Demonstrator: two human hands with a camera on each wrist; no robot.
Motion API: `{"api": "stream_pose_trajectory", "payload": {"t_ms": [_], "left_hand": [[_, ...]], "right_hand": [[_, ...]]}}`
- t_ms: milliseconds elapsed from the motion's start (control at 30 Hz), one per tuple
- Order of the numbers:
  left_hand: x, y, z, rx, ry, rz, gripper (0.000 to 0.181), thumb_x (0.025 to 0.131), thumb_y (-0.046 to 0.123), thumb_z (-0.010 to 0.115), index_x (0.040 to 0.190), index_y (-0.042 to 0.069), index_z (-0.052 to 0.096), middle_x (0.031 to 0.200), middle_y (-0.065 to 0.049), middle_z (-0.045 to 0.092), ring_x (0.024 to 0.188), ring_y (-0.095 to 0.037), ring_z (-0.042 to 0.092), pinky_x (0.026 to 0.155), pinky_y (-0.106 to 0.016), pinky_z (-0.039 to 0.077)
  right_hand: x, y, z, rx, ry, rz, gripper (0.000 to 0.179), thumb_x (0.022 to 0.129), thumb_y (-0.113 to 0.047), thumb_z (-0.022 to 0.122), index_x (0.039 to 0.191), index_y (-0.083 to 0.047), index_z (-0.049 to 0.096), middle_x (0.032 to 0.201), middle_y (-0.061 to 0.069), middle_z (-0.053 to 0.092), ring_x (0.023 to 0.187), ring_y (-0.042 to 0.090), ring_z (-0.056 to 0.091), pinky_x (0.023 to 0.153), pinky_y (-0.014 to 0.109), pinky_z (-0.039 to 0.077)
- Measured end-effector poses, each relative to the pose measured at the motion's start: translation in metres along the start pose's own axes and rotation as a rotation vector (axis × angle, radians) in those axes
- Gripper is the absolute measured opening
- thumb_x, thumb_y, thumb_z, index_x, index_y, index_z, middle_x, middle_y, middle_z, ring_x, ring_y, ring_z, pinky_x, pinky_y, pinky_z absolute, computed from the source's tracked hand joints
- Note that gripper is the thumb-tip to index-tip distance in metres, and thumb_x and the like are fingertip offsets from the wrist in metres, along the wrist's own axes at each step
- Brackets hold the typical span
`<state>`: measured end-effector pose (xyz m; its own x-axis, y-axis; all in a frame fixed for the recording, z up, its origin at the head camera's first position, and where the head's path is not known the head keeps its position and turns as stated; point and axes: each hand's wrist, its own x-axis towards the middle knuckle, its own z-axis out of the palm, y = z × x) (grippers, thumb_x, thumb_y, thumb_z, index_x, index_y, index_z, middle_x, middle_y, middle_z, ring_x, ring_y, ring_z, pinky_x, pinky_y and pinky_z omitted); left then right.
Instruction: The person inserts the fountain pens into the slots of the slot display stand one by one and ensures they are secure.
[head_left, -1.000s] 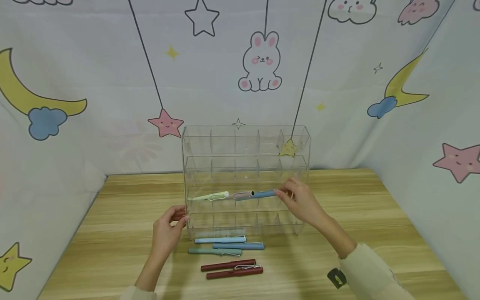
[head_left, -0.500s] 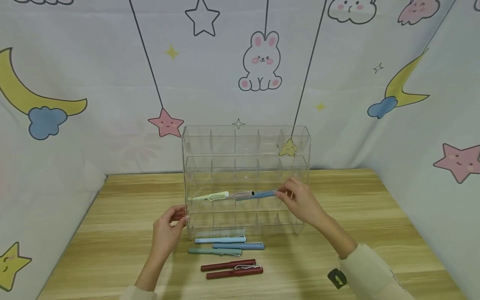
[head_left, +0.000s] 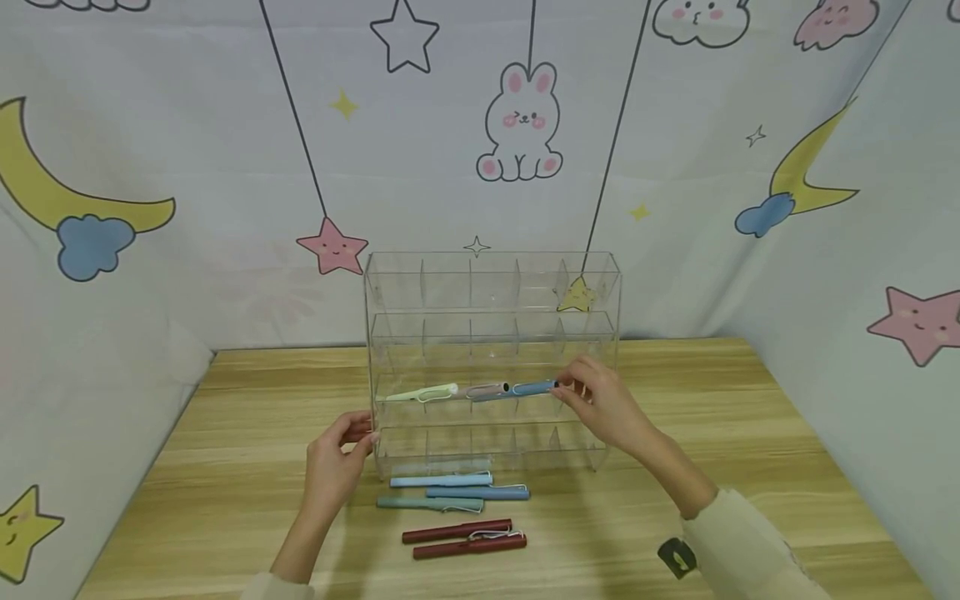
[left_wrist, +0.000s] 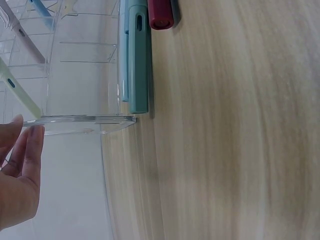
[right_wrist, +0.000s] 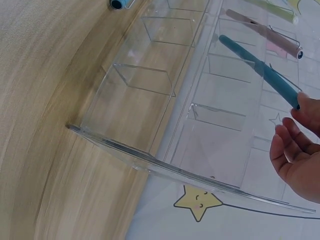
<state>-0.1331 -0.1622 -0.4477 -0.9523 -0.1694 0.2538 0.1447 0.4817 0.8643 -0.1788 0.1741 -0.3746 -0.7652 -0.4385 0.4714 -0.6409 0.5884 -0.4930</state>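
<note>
My right hand [head_left: 600, 404] pinches the cap end of a blue pen [head_left: 517, 390], which lies slightly slanted in the third tier down of a clear acrylic pen rack [head_left: 491, 337]. In the right wrist view the thumb covers the tip of that cap, and the other fingers curl below it. Left of the blue pen, in the same tier, are a grey-pink pen [head_left: 483, 390] and a pale green pen [head_left: 420, 393]. My left hand [head_left: 336, 457] grips the rack's left side panel [left_wrist: 80, 119], thumb on one face and fingers on the other.
Before the rack lie a light blue pen [head_left: 441, 481], a blue pen [head_left: 480, 493], a teal-green pen [head_left: 427, 503] and two dark red pens, one behind [head_left: 442, 533] and one in front [head_left: 465, 547]. A small black object [head_left: 677, 557] lies near the right sleeve.
The blue pen at my right fingertips has turned a little, so its clip and dark cap end now show. My left hand and the rack stay put.
</note>
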Motion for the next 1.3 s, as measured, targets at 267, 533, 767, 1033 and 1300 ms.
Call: {"api": "stream_pose_trajectory", "payload": {"t_ms": [267, 533, 767, 1033, 1300], "left_hand": [[0.0001, 0.0005, -0.0003, 0.005, 0.003, -0.009, 0.024, 0.081, -0.005, 0.065, 0.105, -0.005, 0.061, 0.093, -0.017, 0.064, 0.084, -0.028, 0.062, 0.066, -0.022, 0.054], [-0.0005, 0.0012, -0.0003, 0.005, 0.006, -0.004, 0.024, 0.081, -0.005, 0.065, 0.104, -0.005, 0.061, 0.091, -0.017, 0.064, 0.083, -0.028, 0.062, 0.066, -0.023, 0.054], [-0.0002, 0.0007, -0.0004, -0.003, 0.005, 0.000, 0.024, 0.080, -0.006, 0.065, 0.104, -0.005, 0.061, 0.092, -0.017, 0.064, 0.083, -0.028, 0.062, 0.065, -0.022, 0.054], [-0.0002, 0.0003, -0.0007, 0.008, 0.009, 0.009, 0.023, 0.081, -0.005, 0.065, 0.104, -0.005, 0.061, 0.092, -0.017, 0.064, 0.083, -0.028, 0.062, 0.065, -0.023, 0.054], [-0.0003, -0.0002, -0.0010, 0.005, 0.004, 0.003, 0.023, 0.081, -0.004, 0.065, 0.104, -0.004, 0.062, 0.092, -0.017, 0.064, 0.083, -0.028, 0.062, 0.065, -0.021, 0.053]], "right_hand": [[0.0000, 0.0013, -0.0006, 0.003, 0.001, -0.021, 0.009, 0.078, 0.001, 0.068, 0.083, -0.003, 0.062, 0.081, 0.002, 0.055, 0.067, 0.012, 0.049, 0.054, 0.023, 0.046], [-0.0007, -0.0001, -0.0024, 0.001, -0.013, -0.010, 0.009, 0.079, 0.000, 0.068, 0.085, -0.004, 0.063, 0.083, 0.001, 0.056, 0.068, 0.013, 0.049, 0.055, 0.024, 0.046], [-0.0008, 0.0006, -0.0023, 0.007, -0.020, -0.007, 0.009, 0.080, 0.000, 0.068, 0.087, -0.004, 0.063, 0.084, 0.002, 0.057, 0.069, 0.013, 0.049, 0.055, 0.024, 0.046], [-0.0021, -0.0030, -0.0064, -0.005, -0.053, 0.052, 0.013, 0.081, -0.006, 0.069, 0.092, -0.003, 0.063, 0.087, 0.002, 0.058, 0.070, 0.011, 0.048, 0.057, 0.024, 0.046], [-0.0092, 0.0005, -0.0063, 0.016, -0.082, 0.070, 0.010, 0.081, -0.008, 0.069, 0.089, -0.004, 0.062, 0.076, -0.003, 0.052, 0.064, 0.009, 0.045, 0.053, 0.022, 0.043]]}}
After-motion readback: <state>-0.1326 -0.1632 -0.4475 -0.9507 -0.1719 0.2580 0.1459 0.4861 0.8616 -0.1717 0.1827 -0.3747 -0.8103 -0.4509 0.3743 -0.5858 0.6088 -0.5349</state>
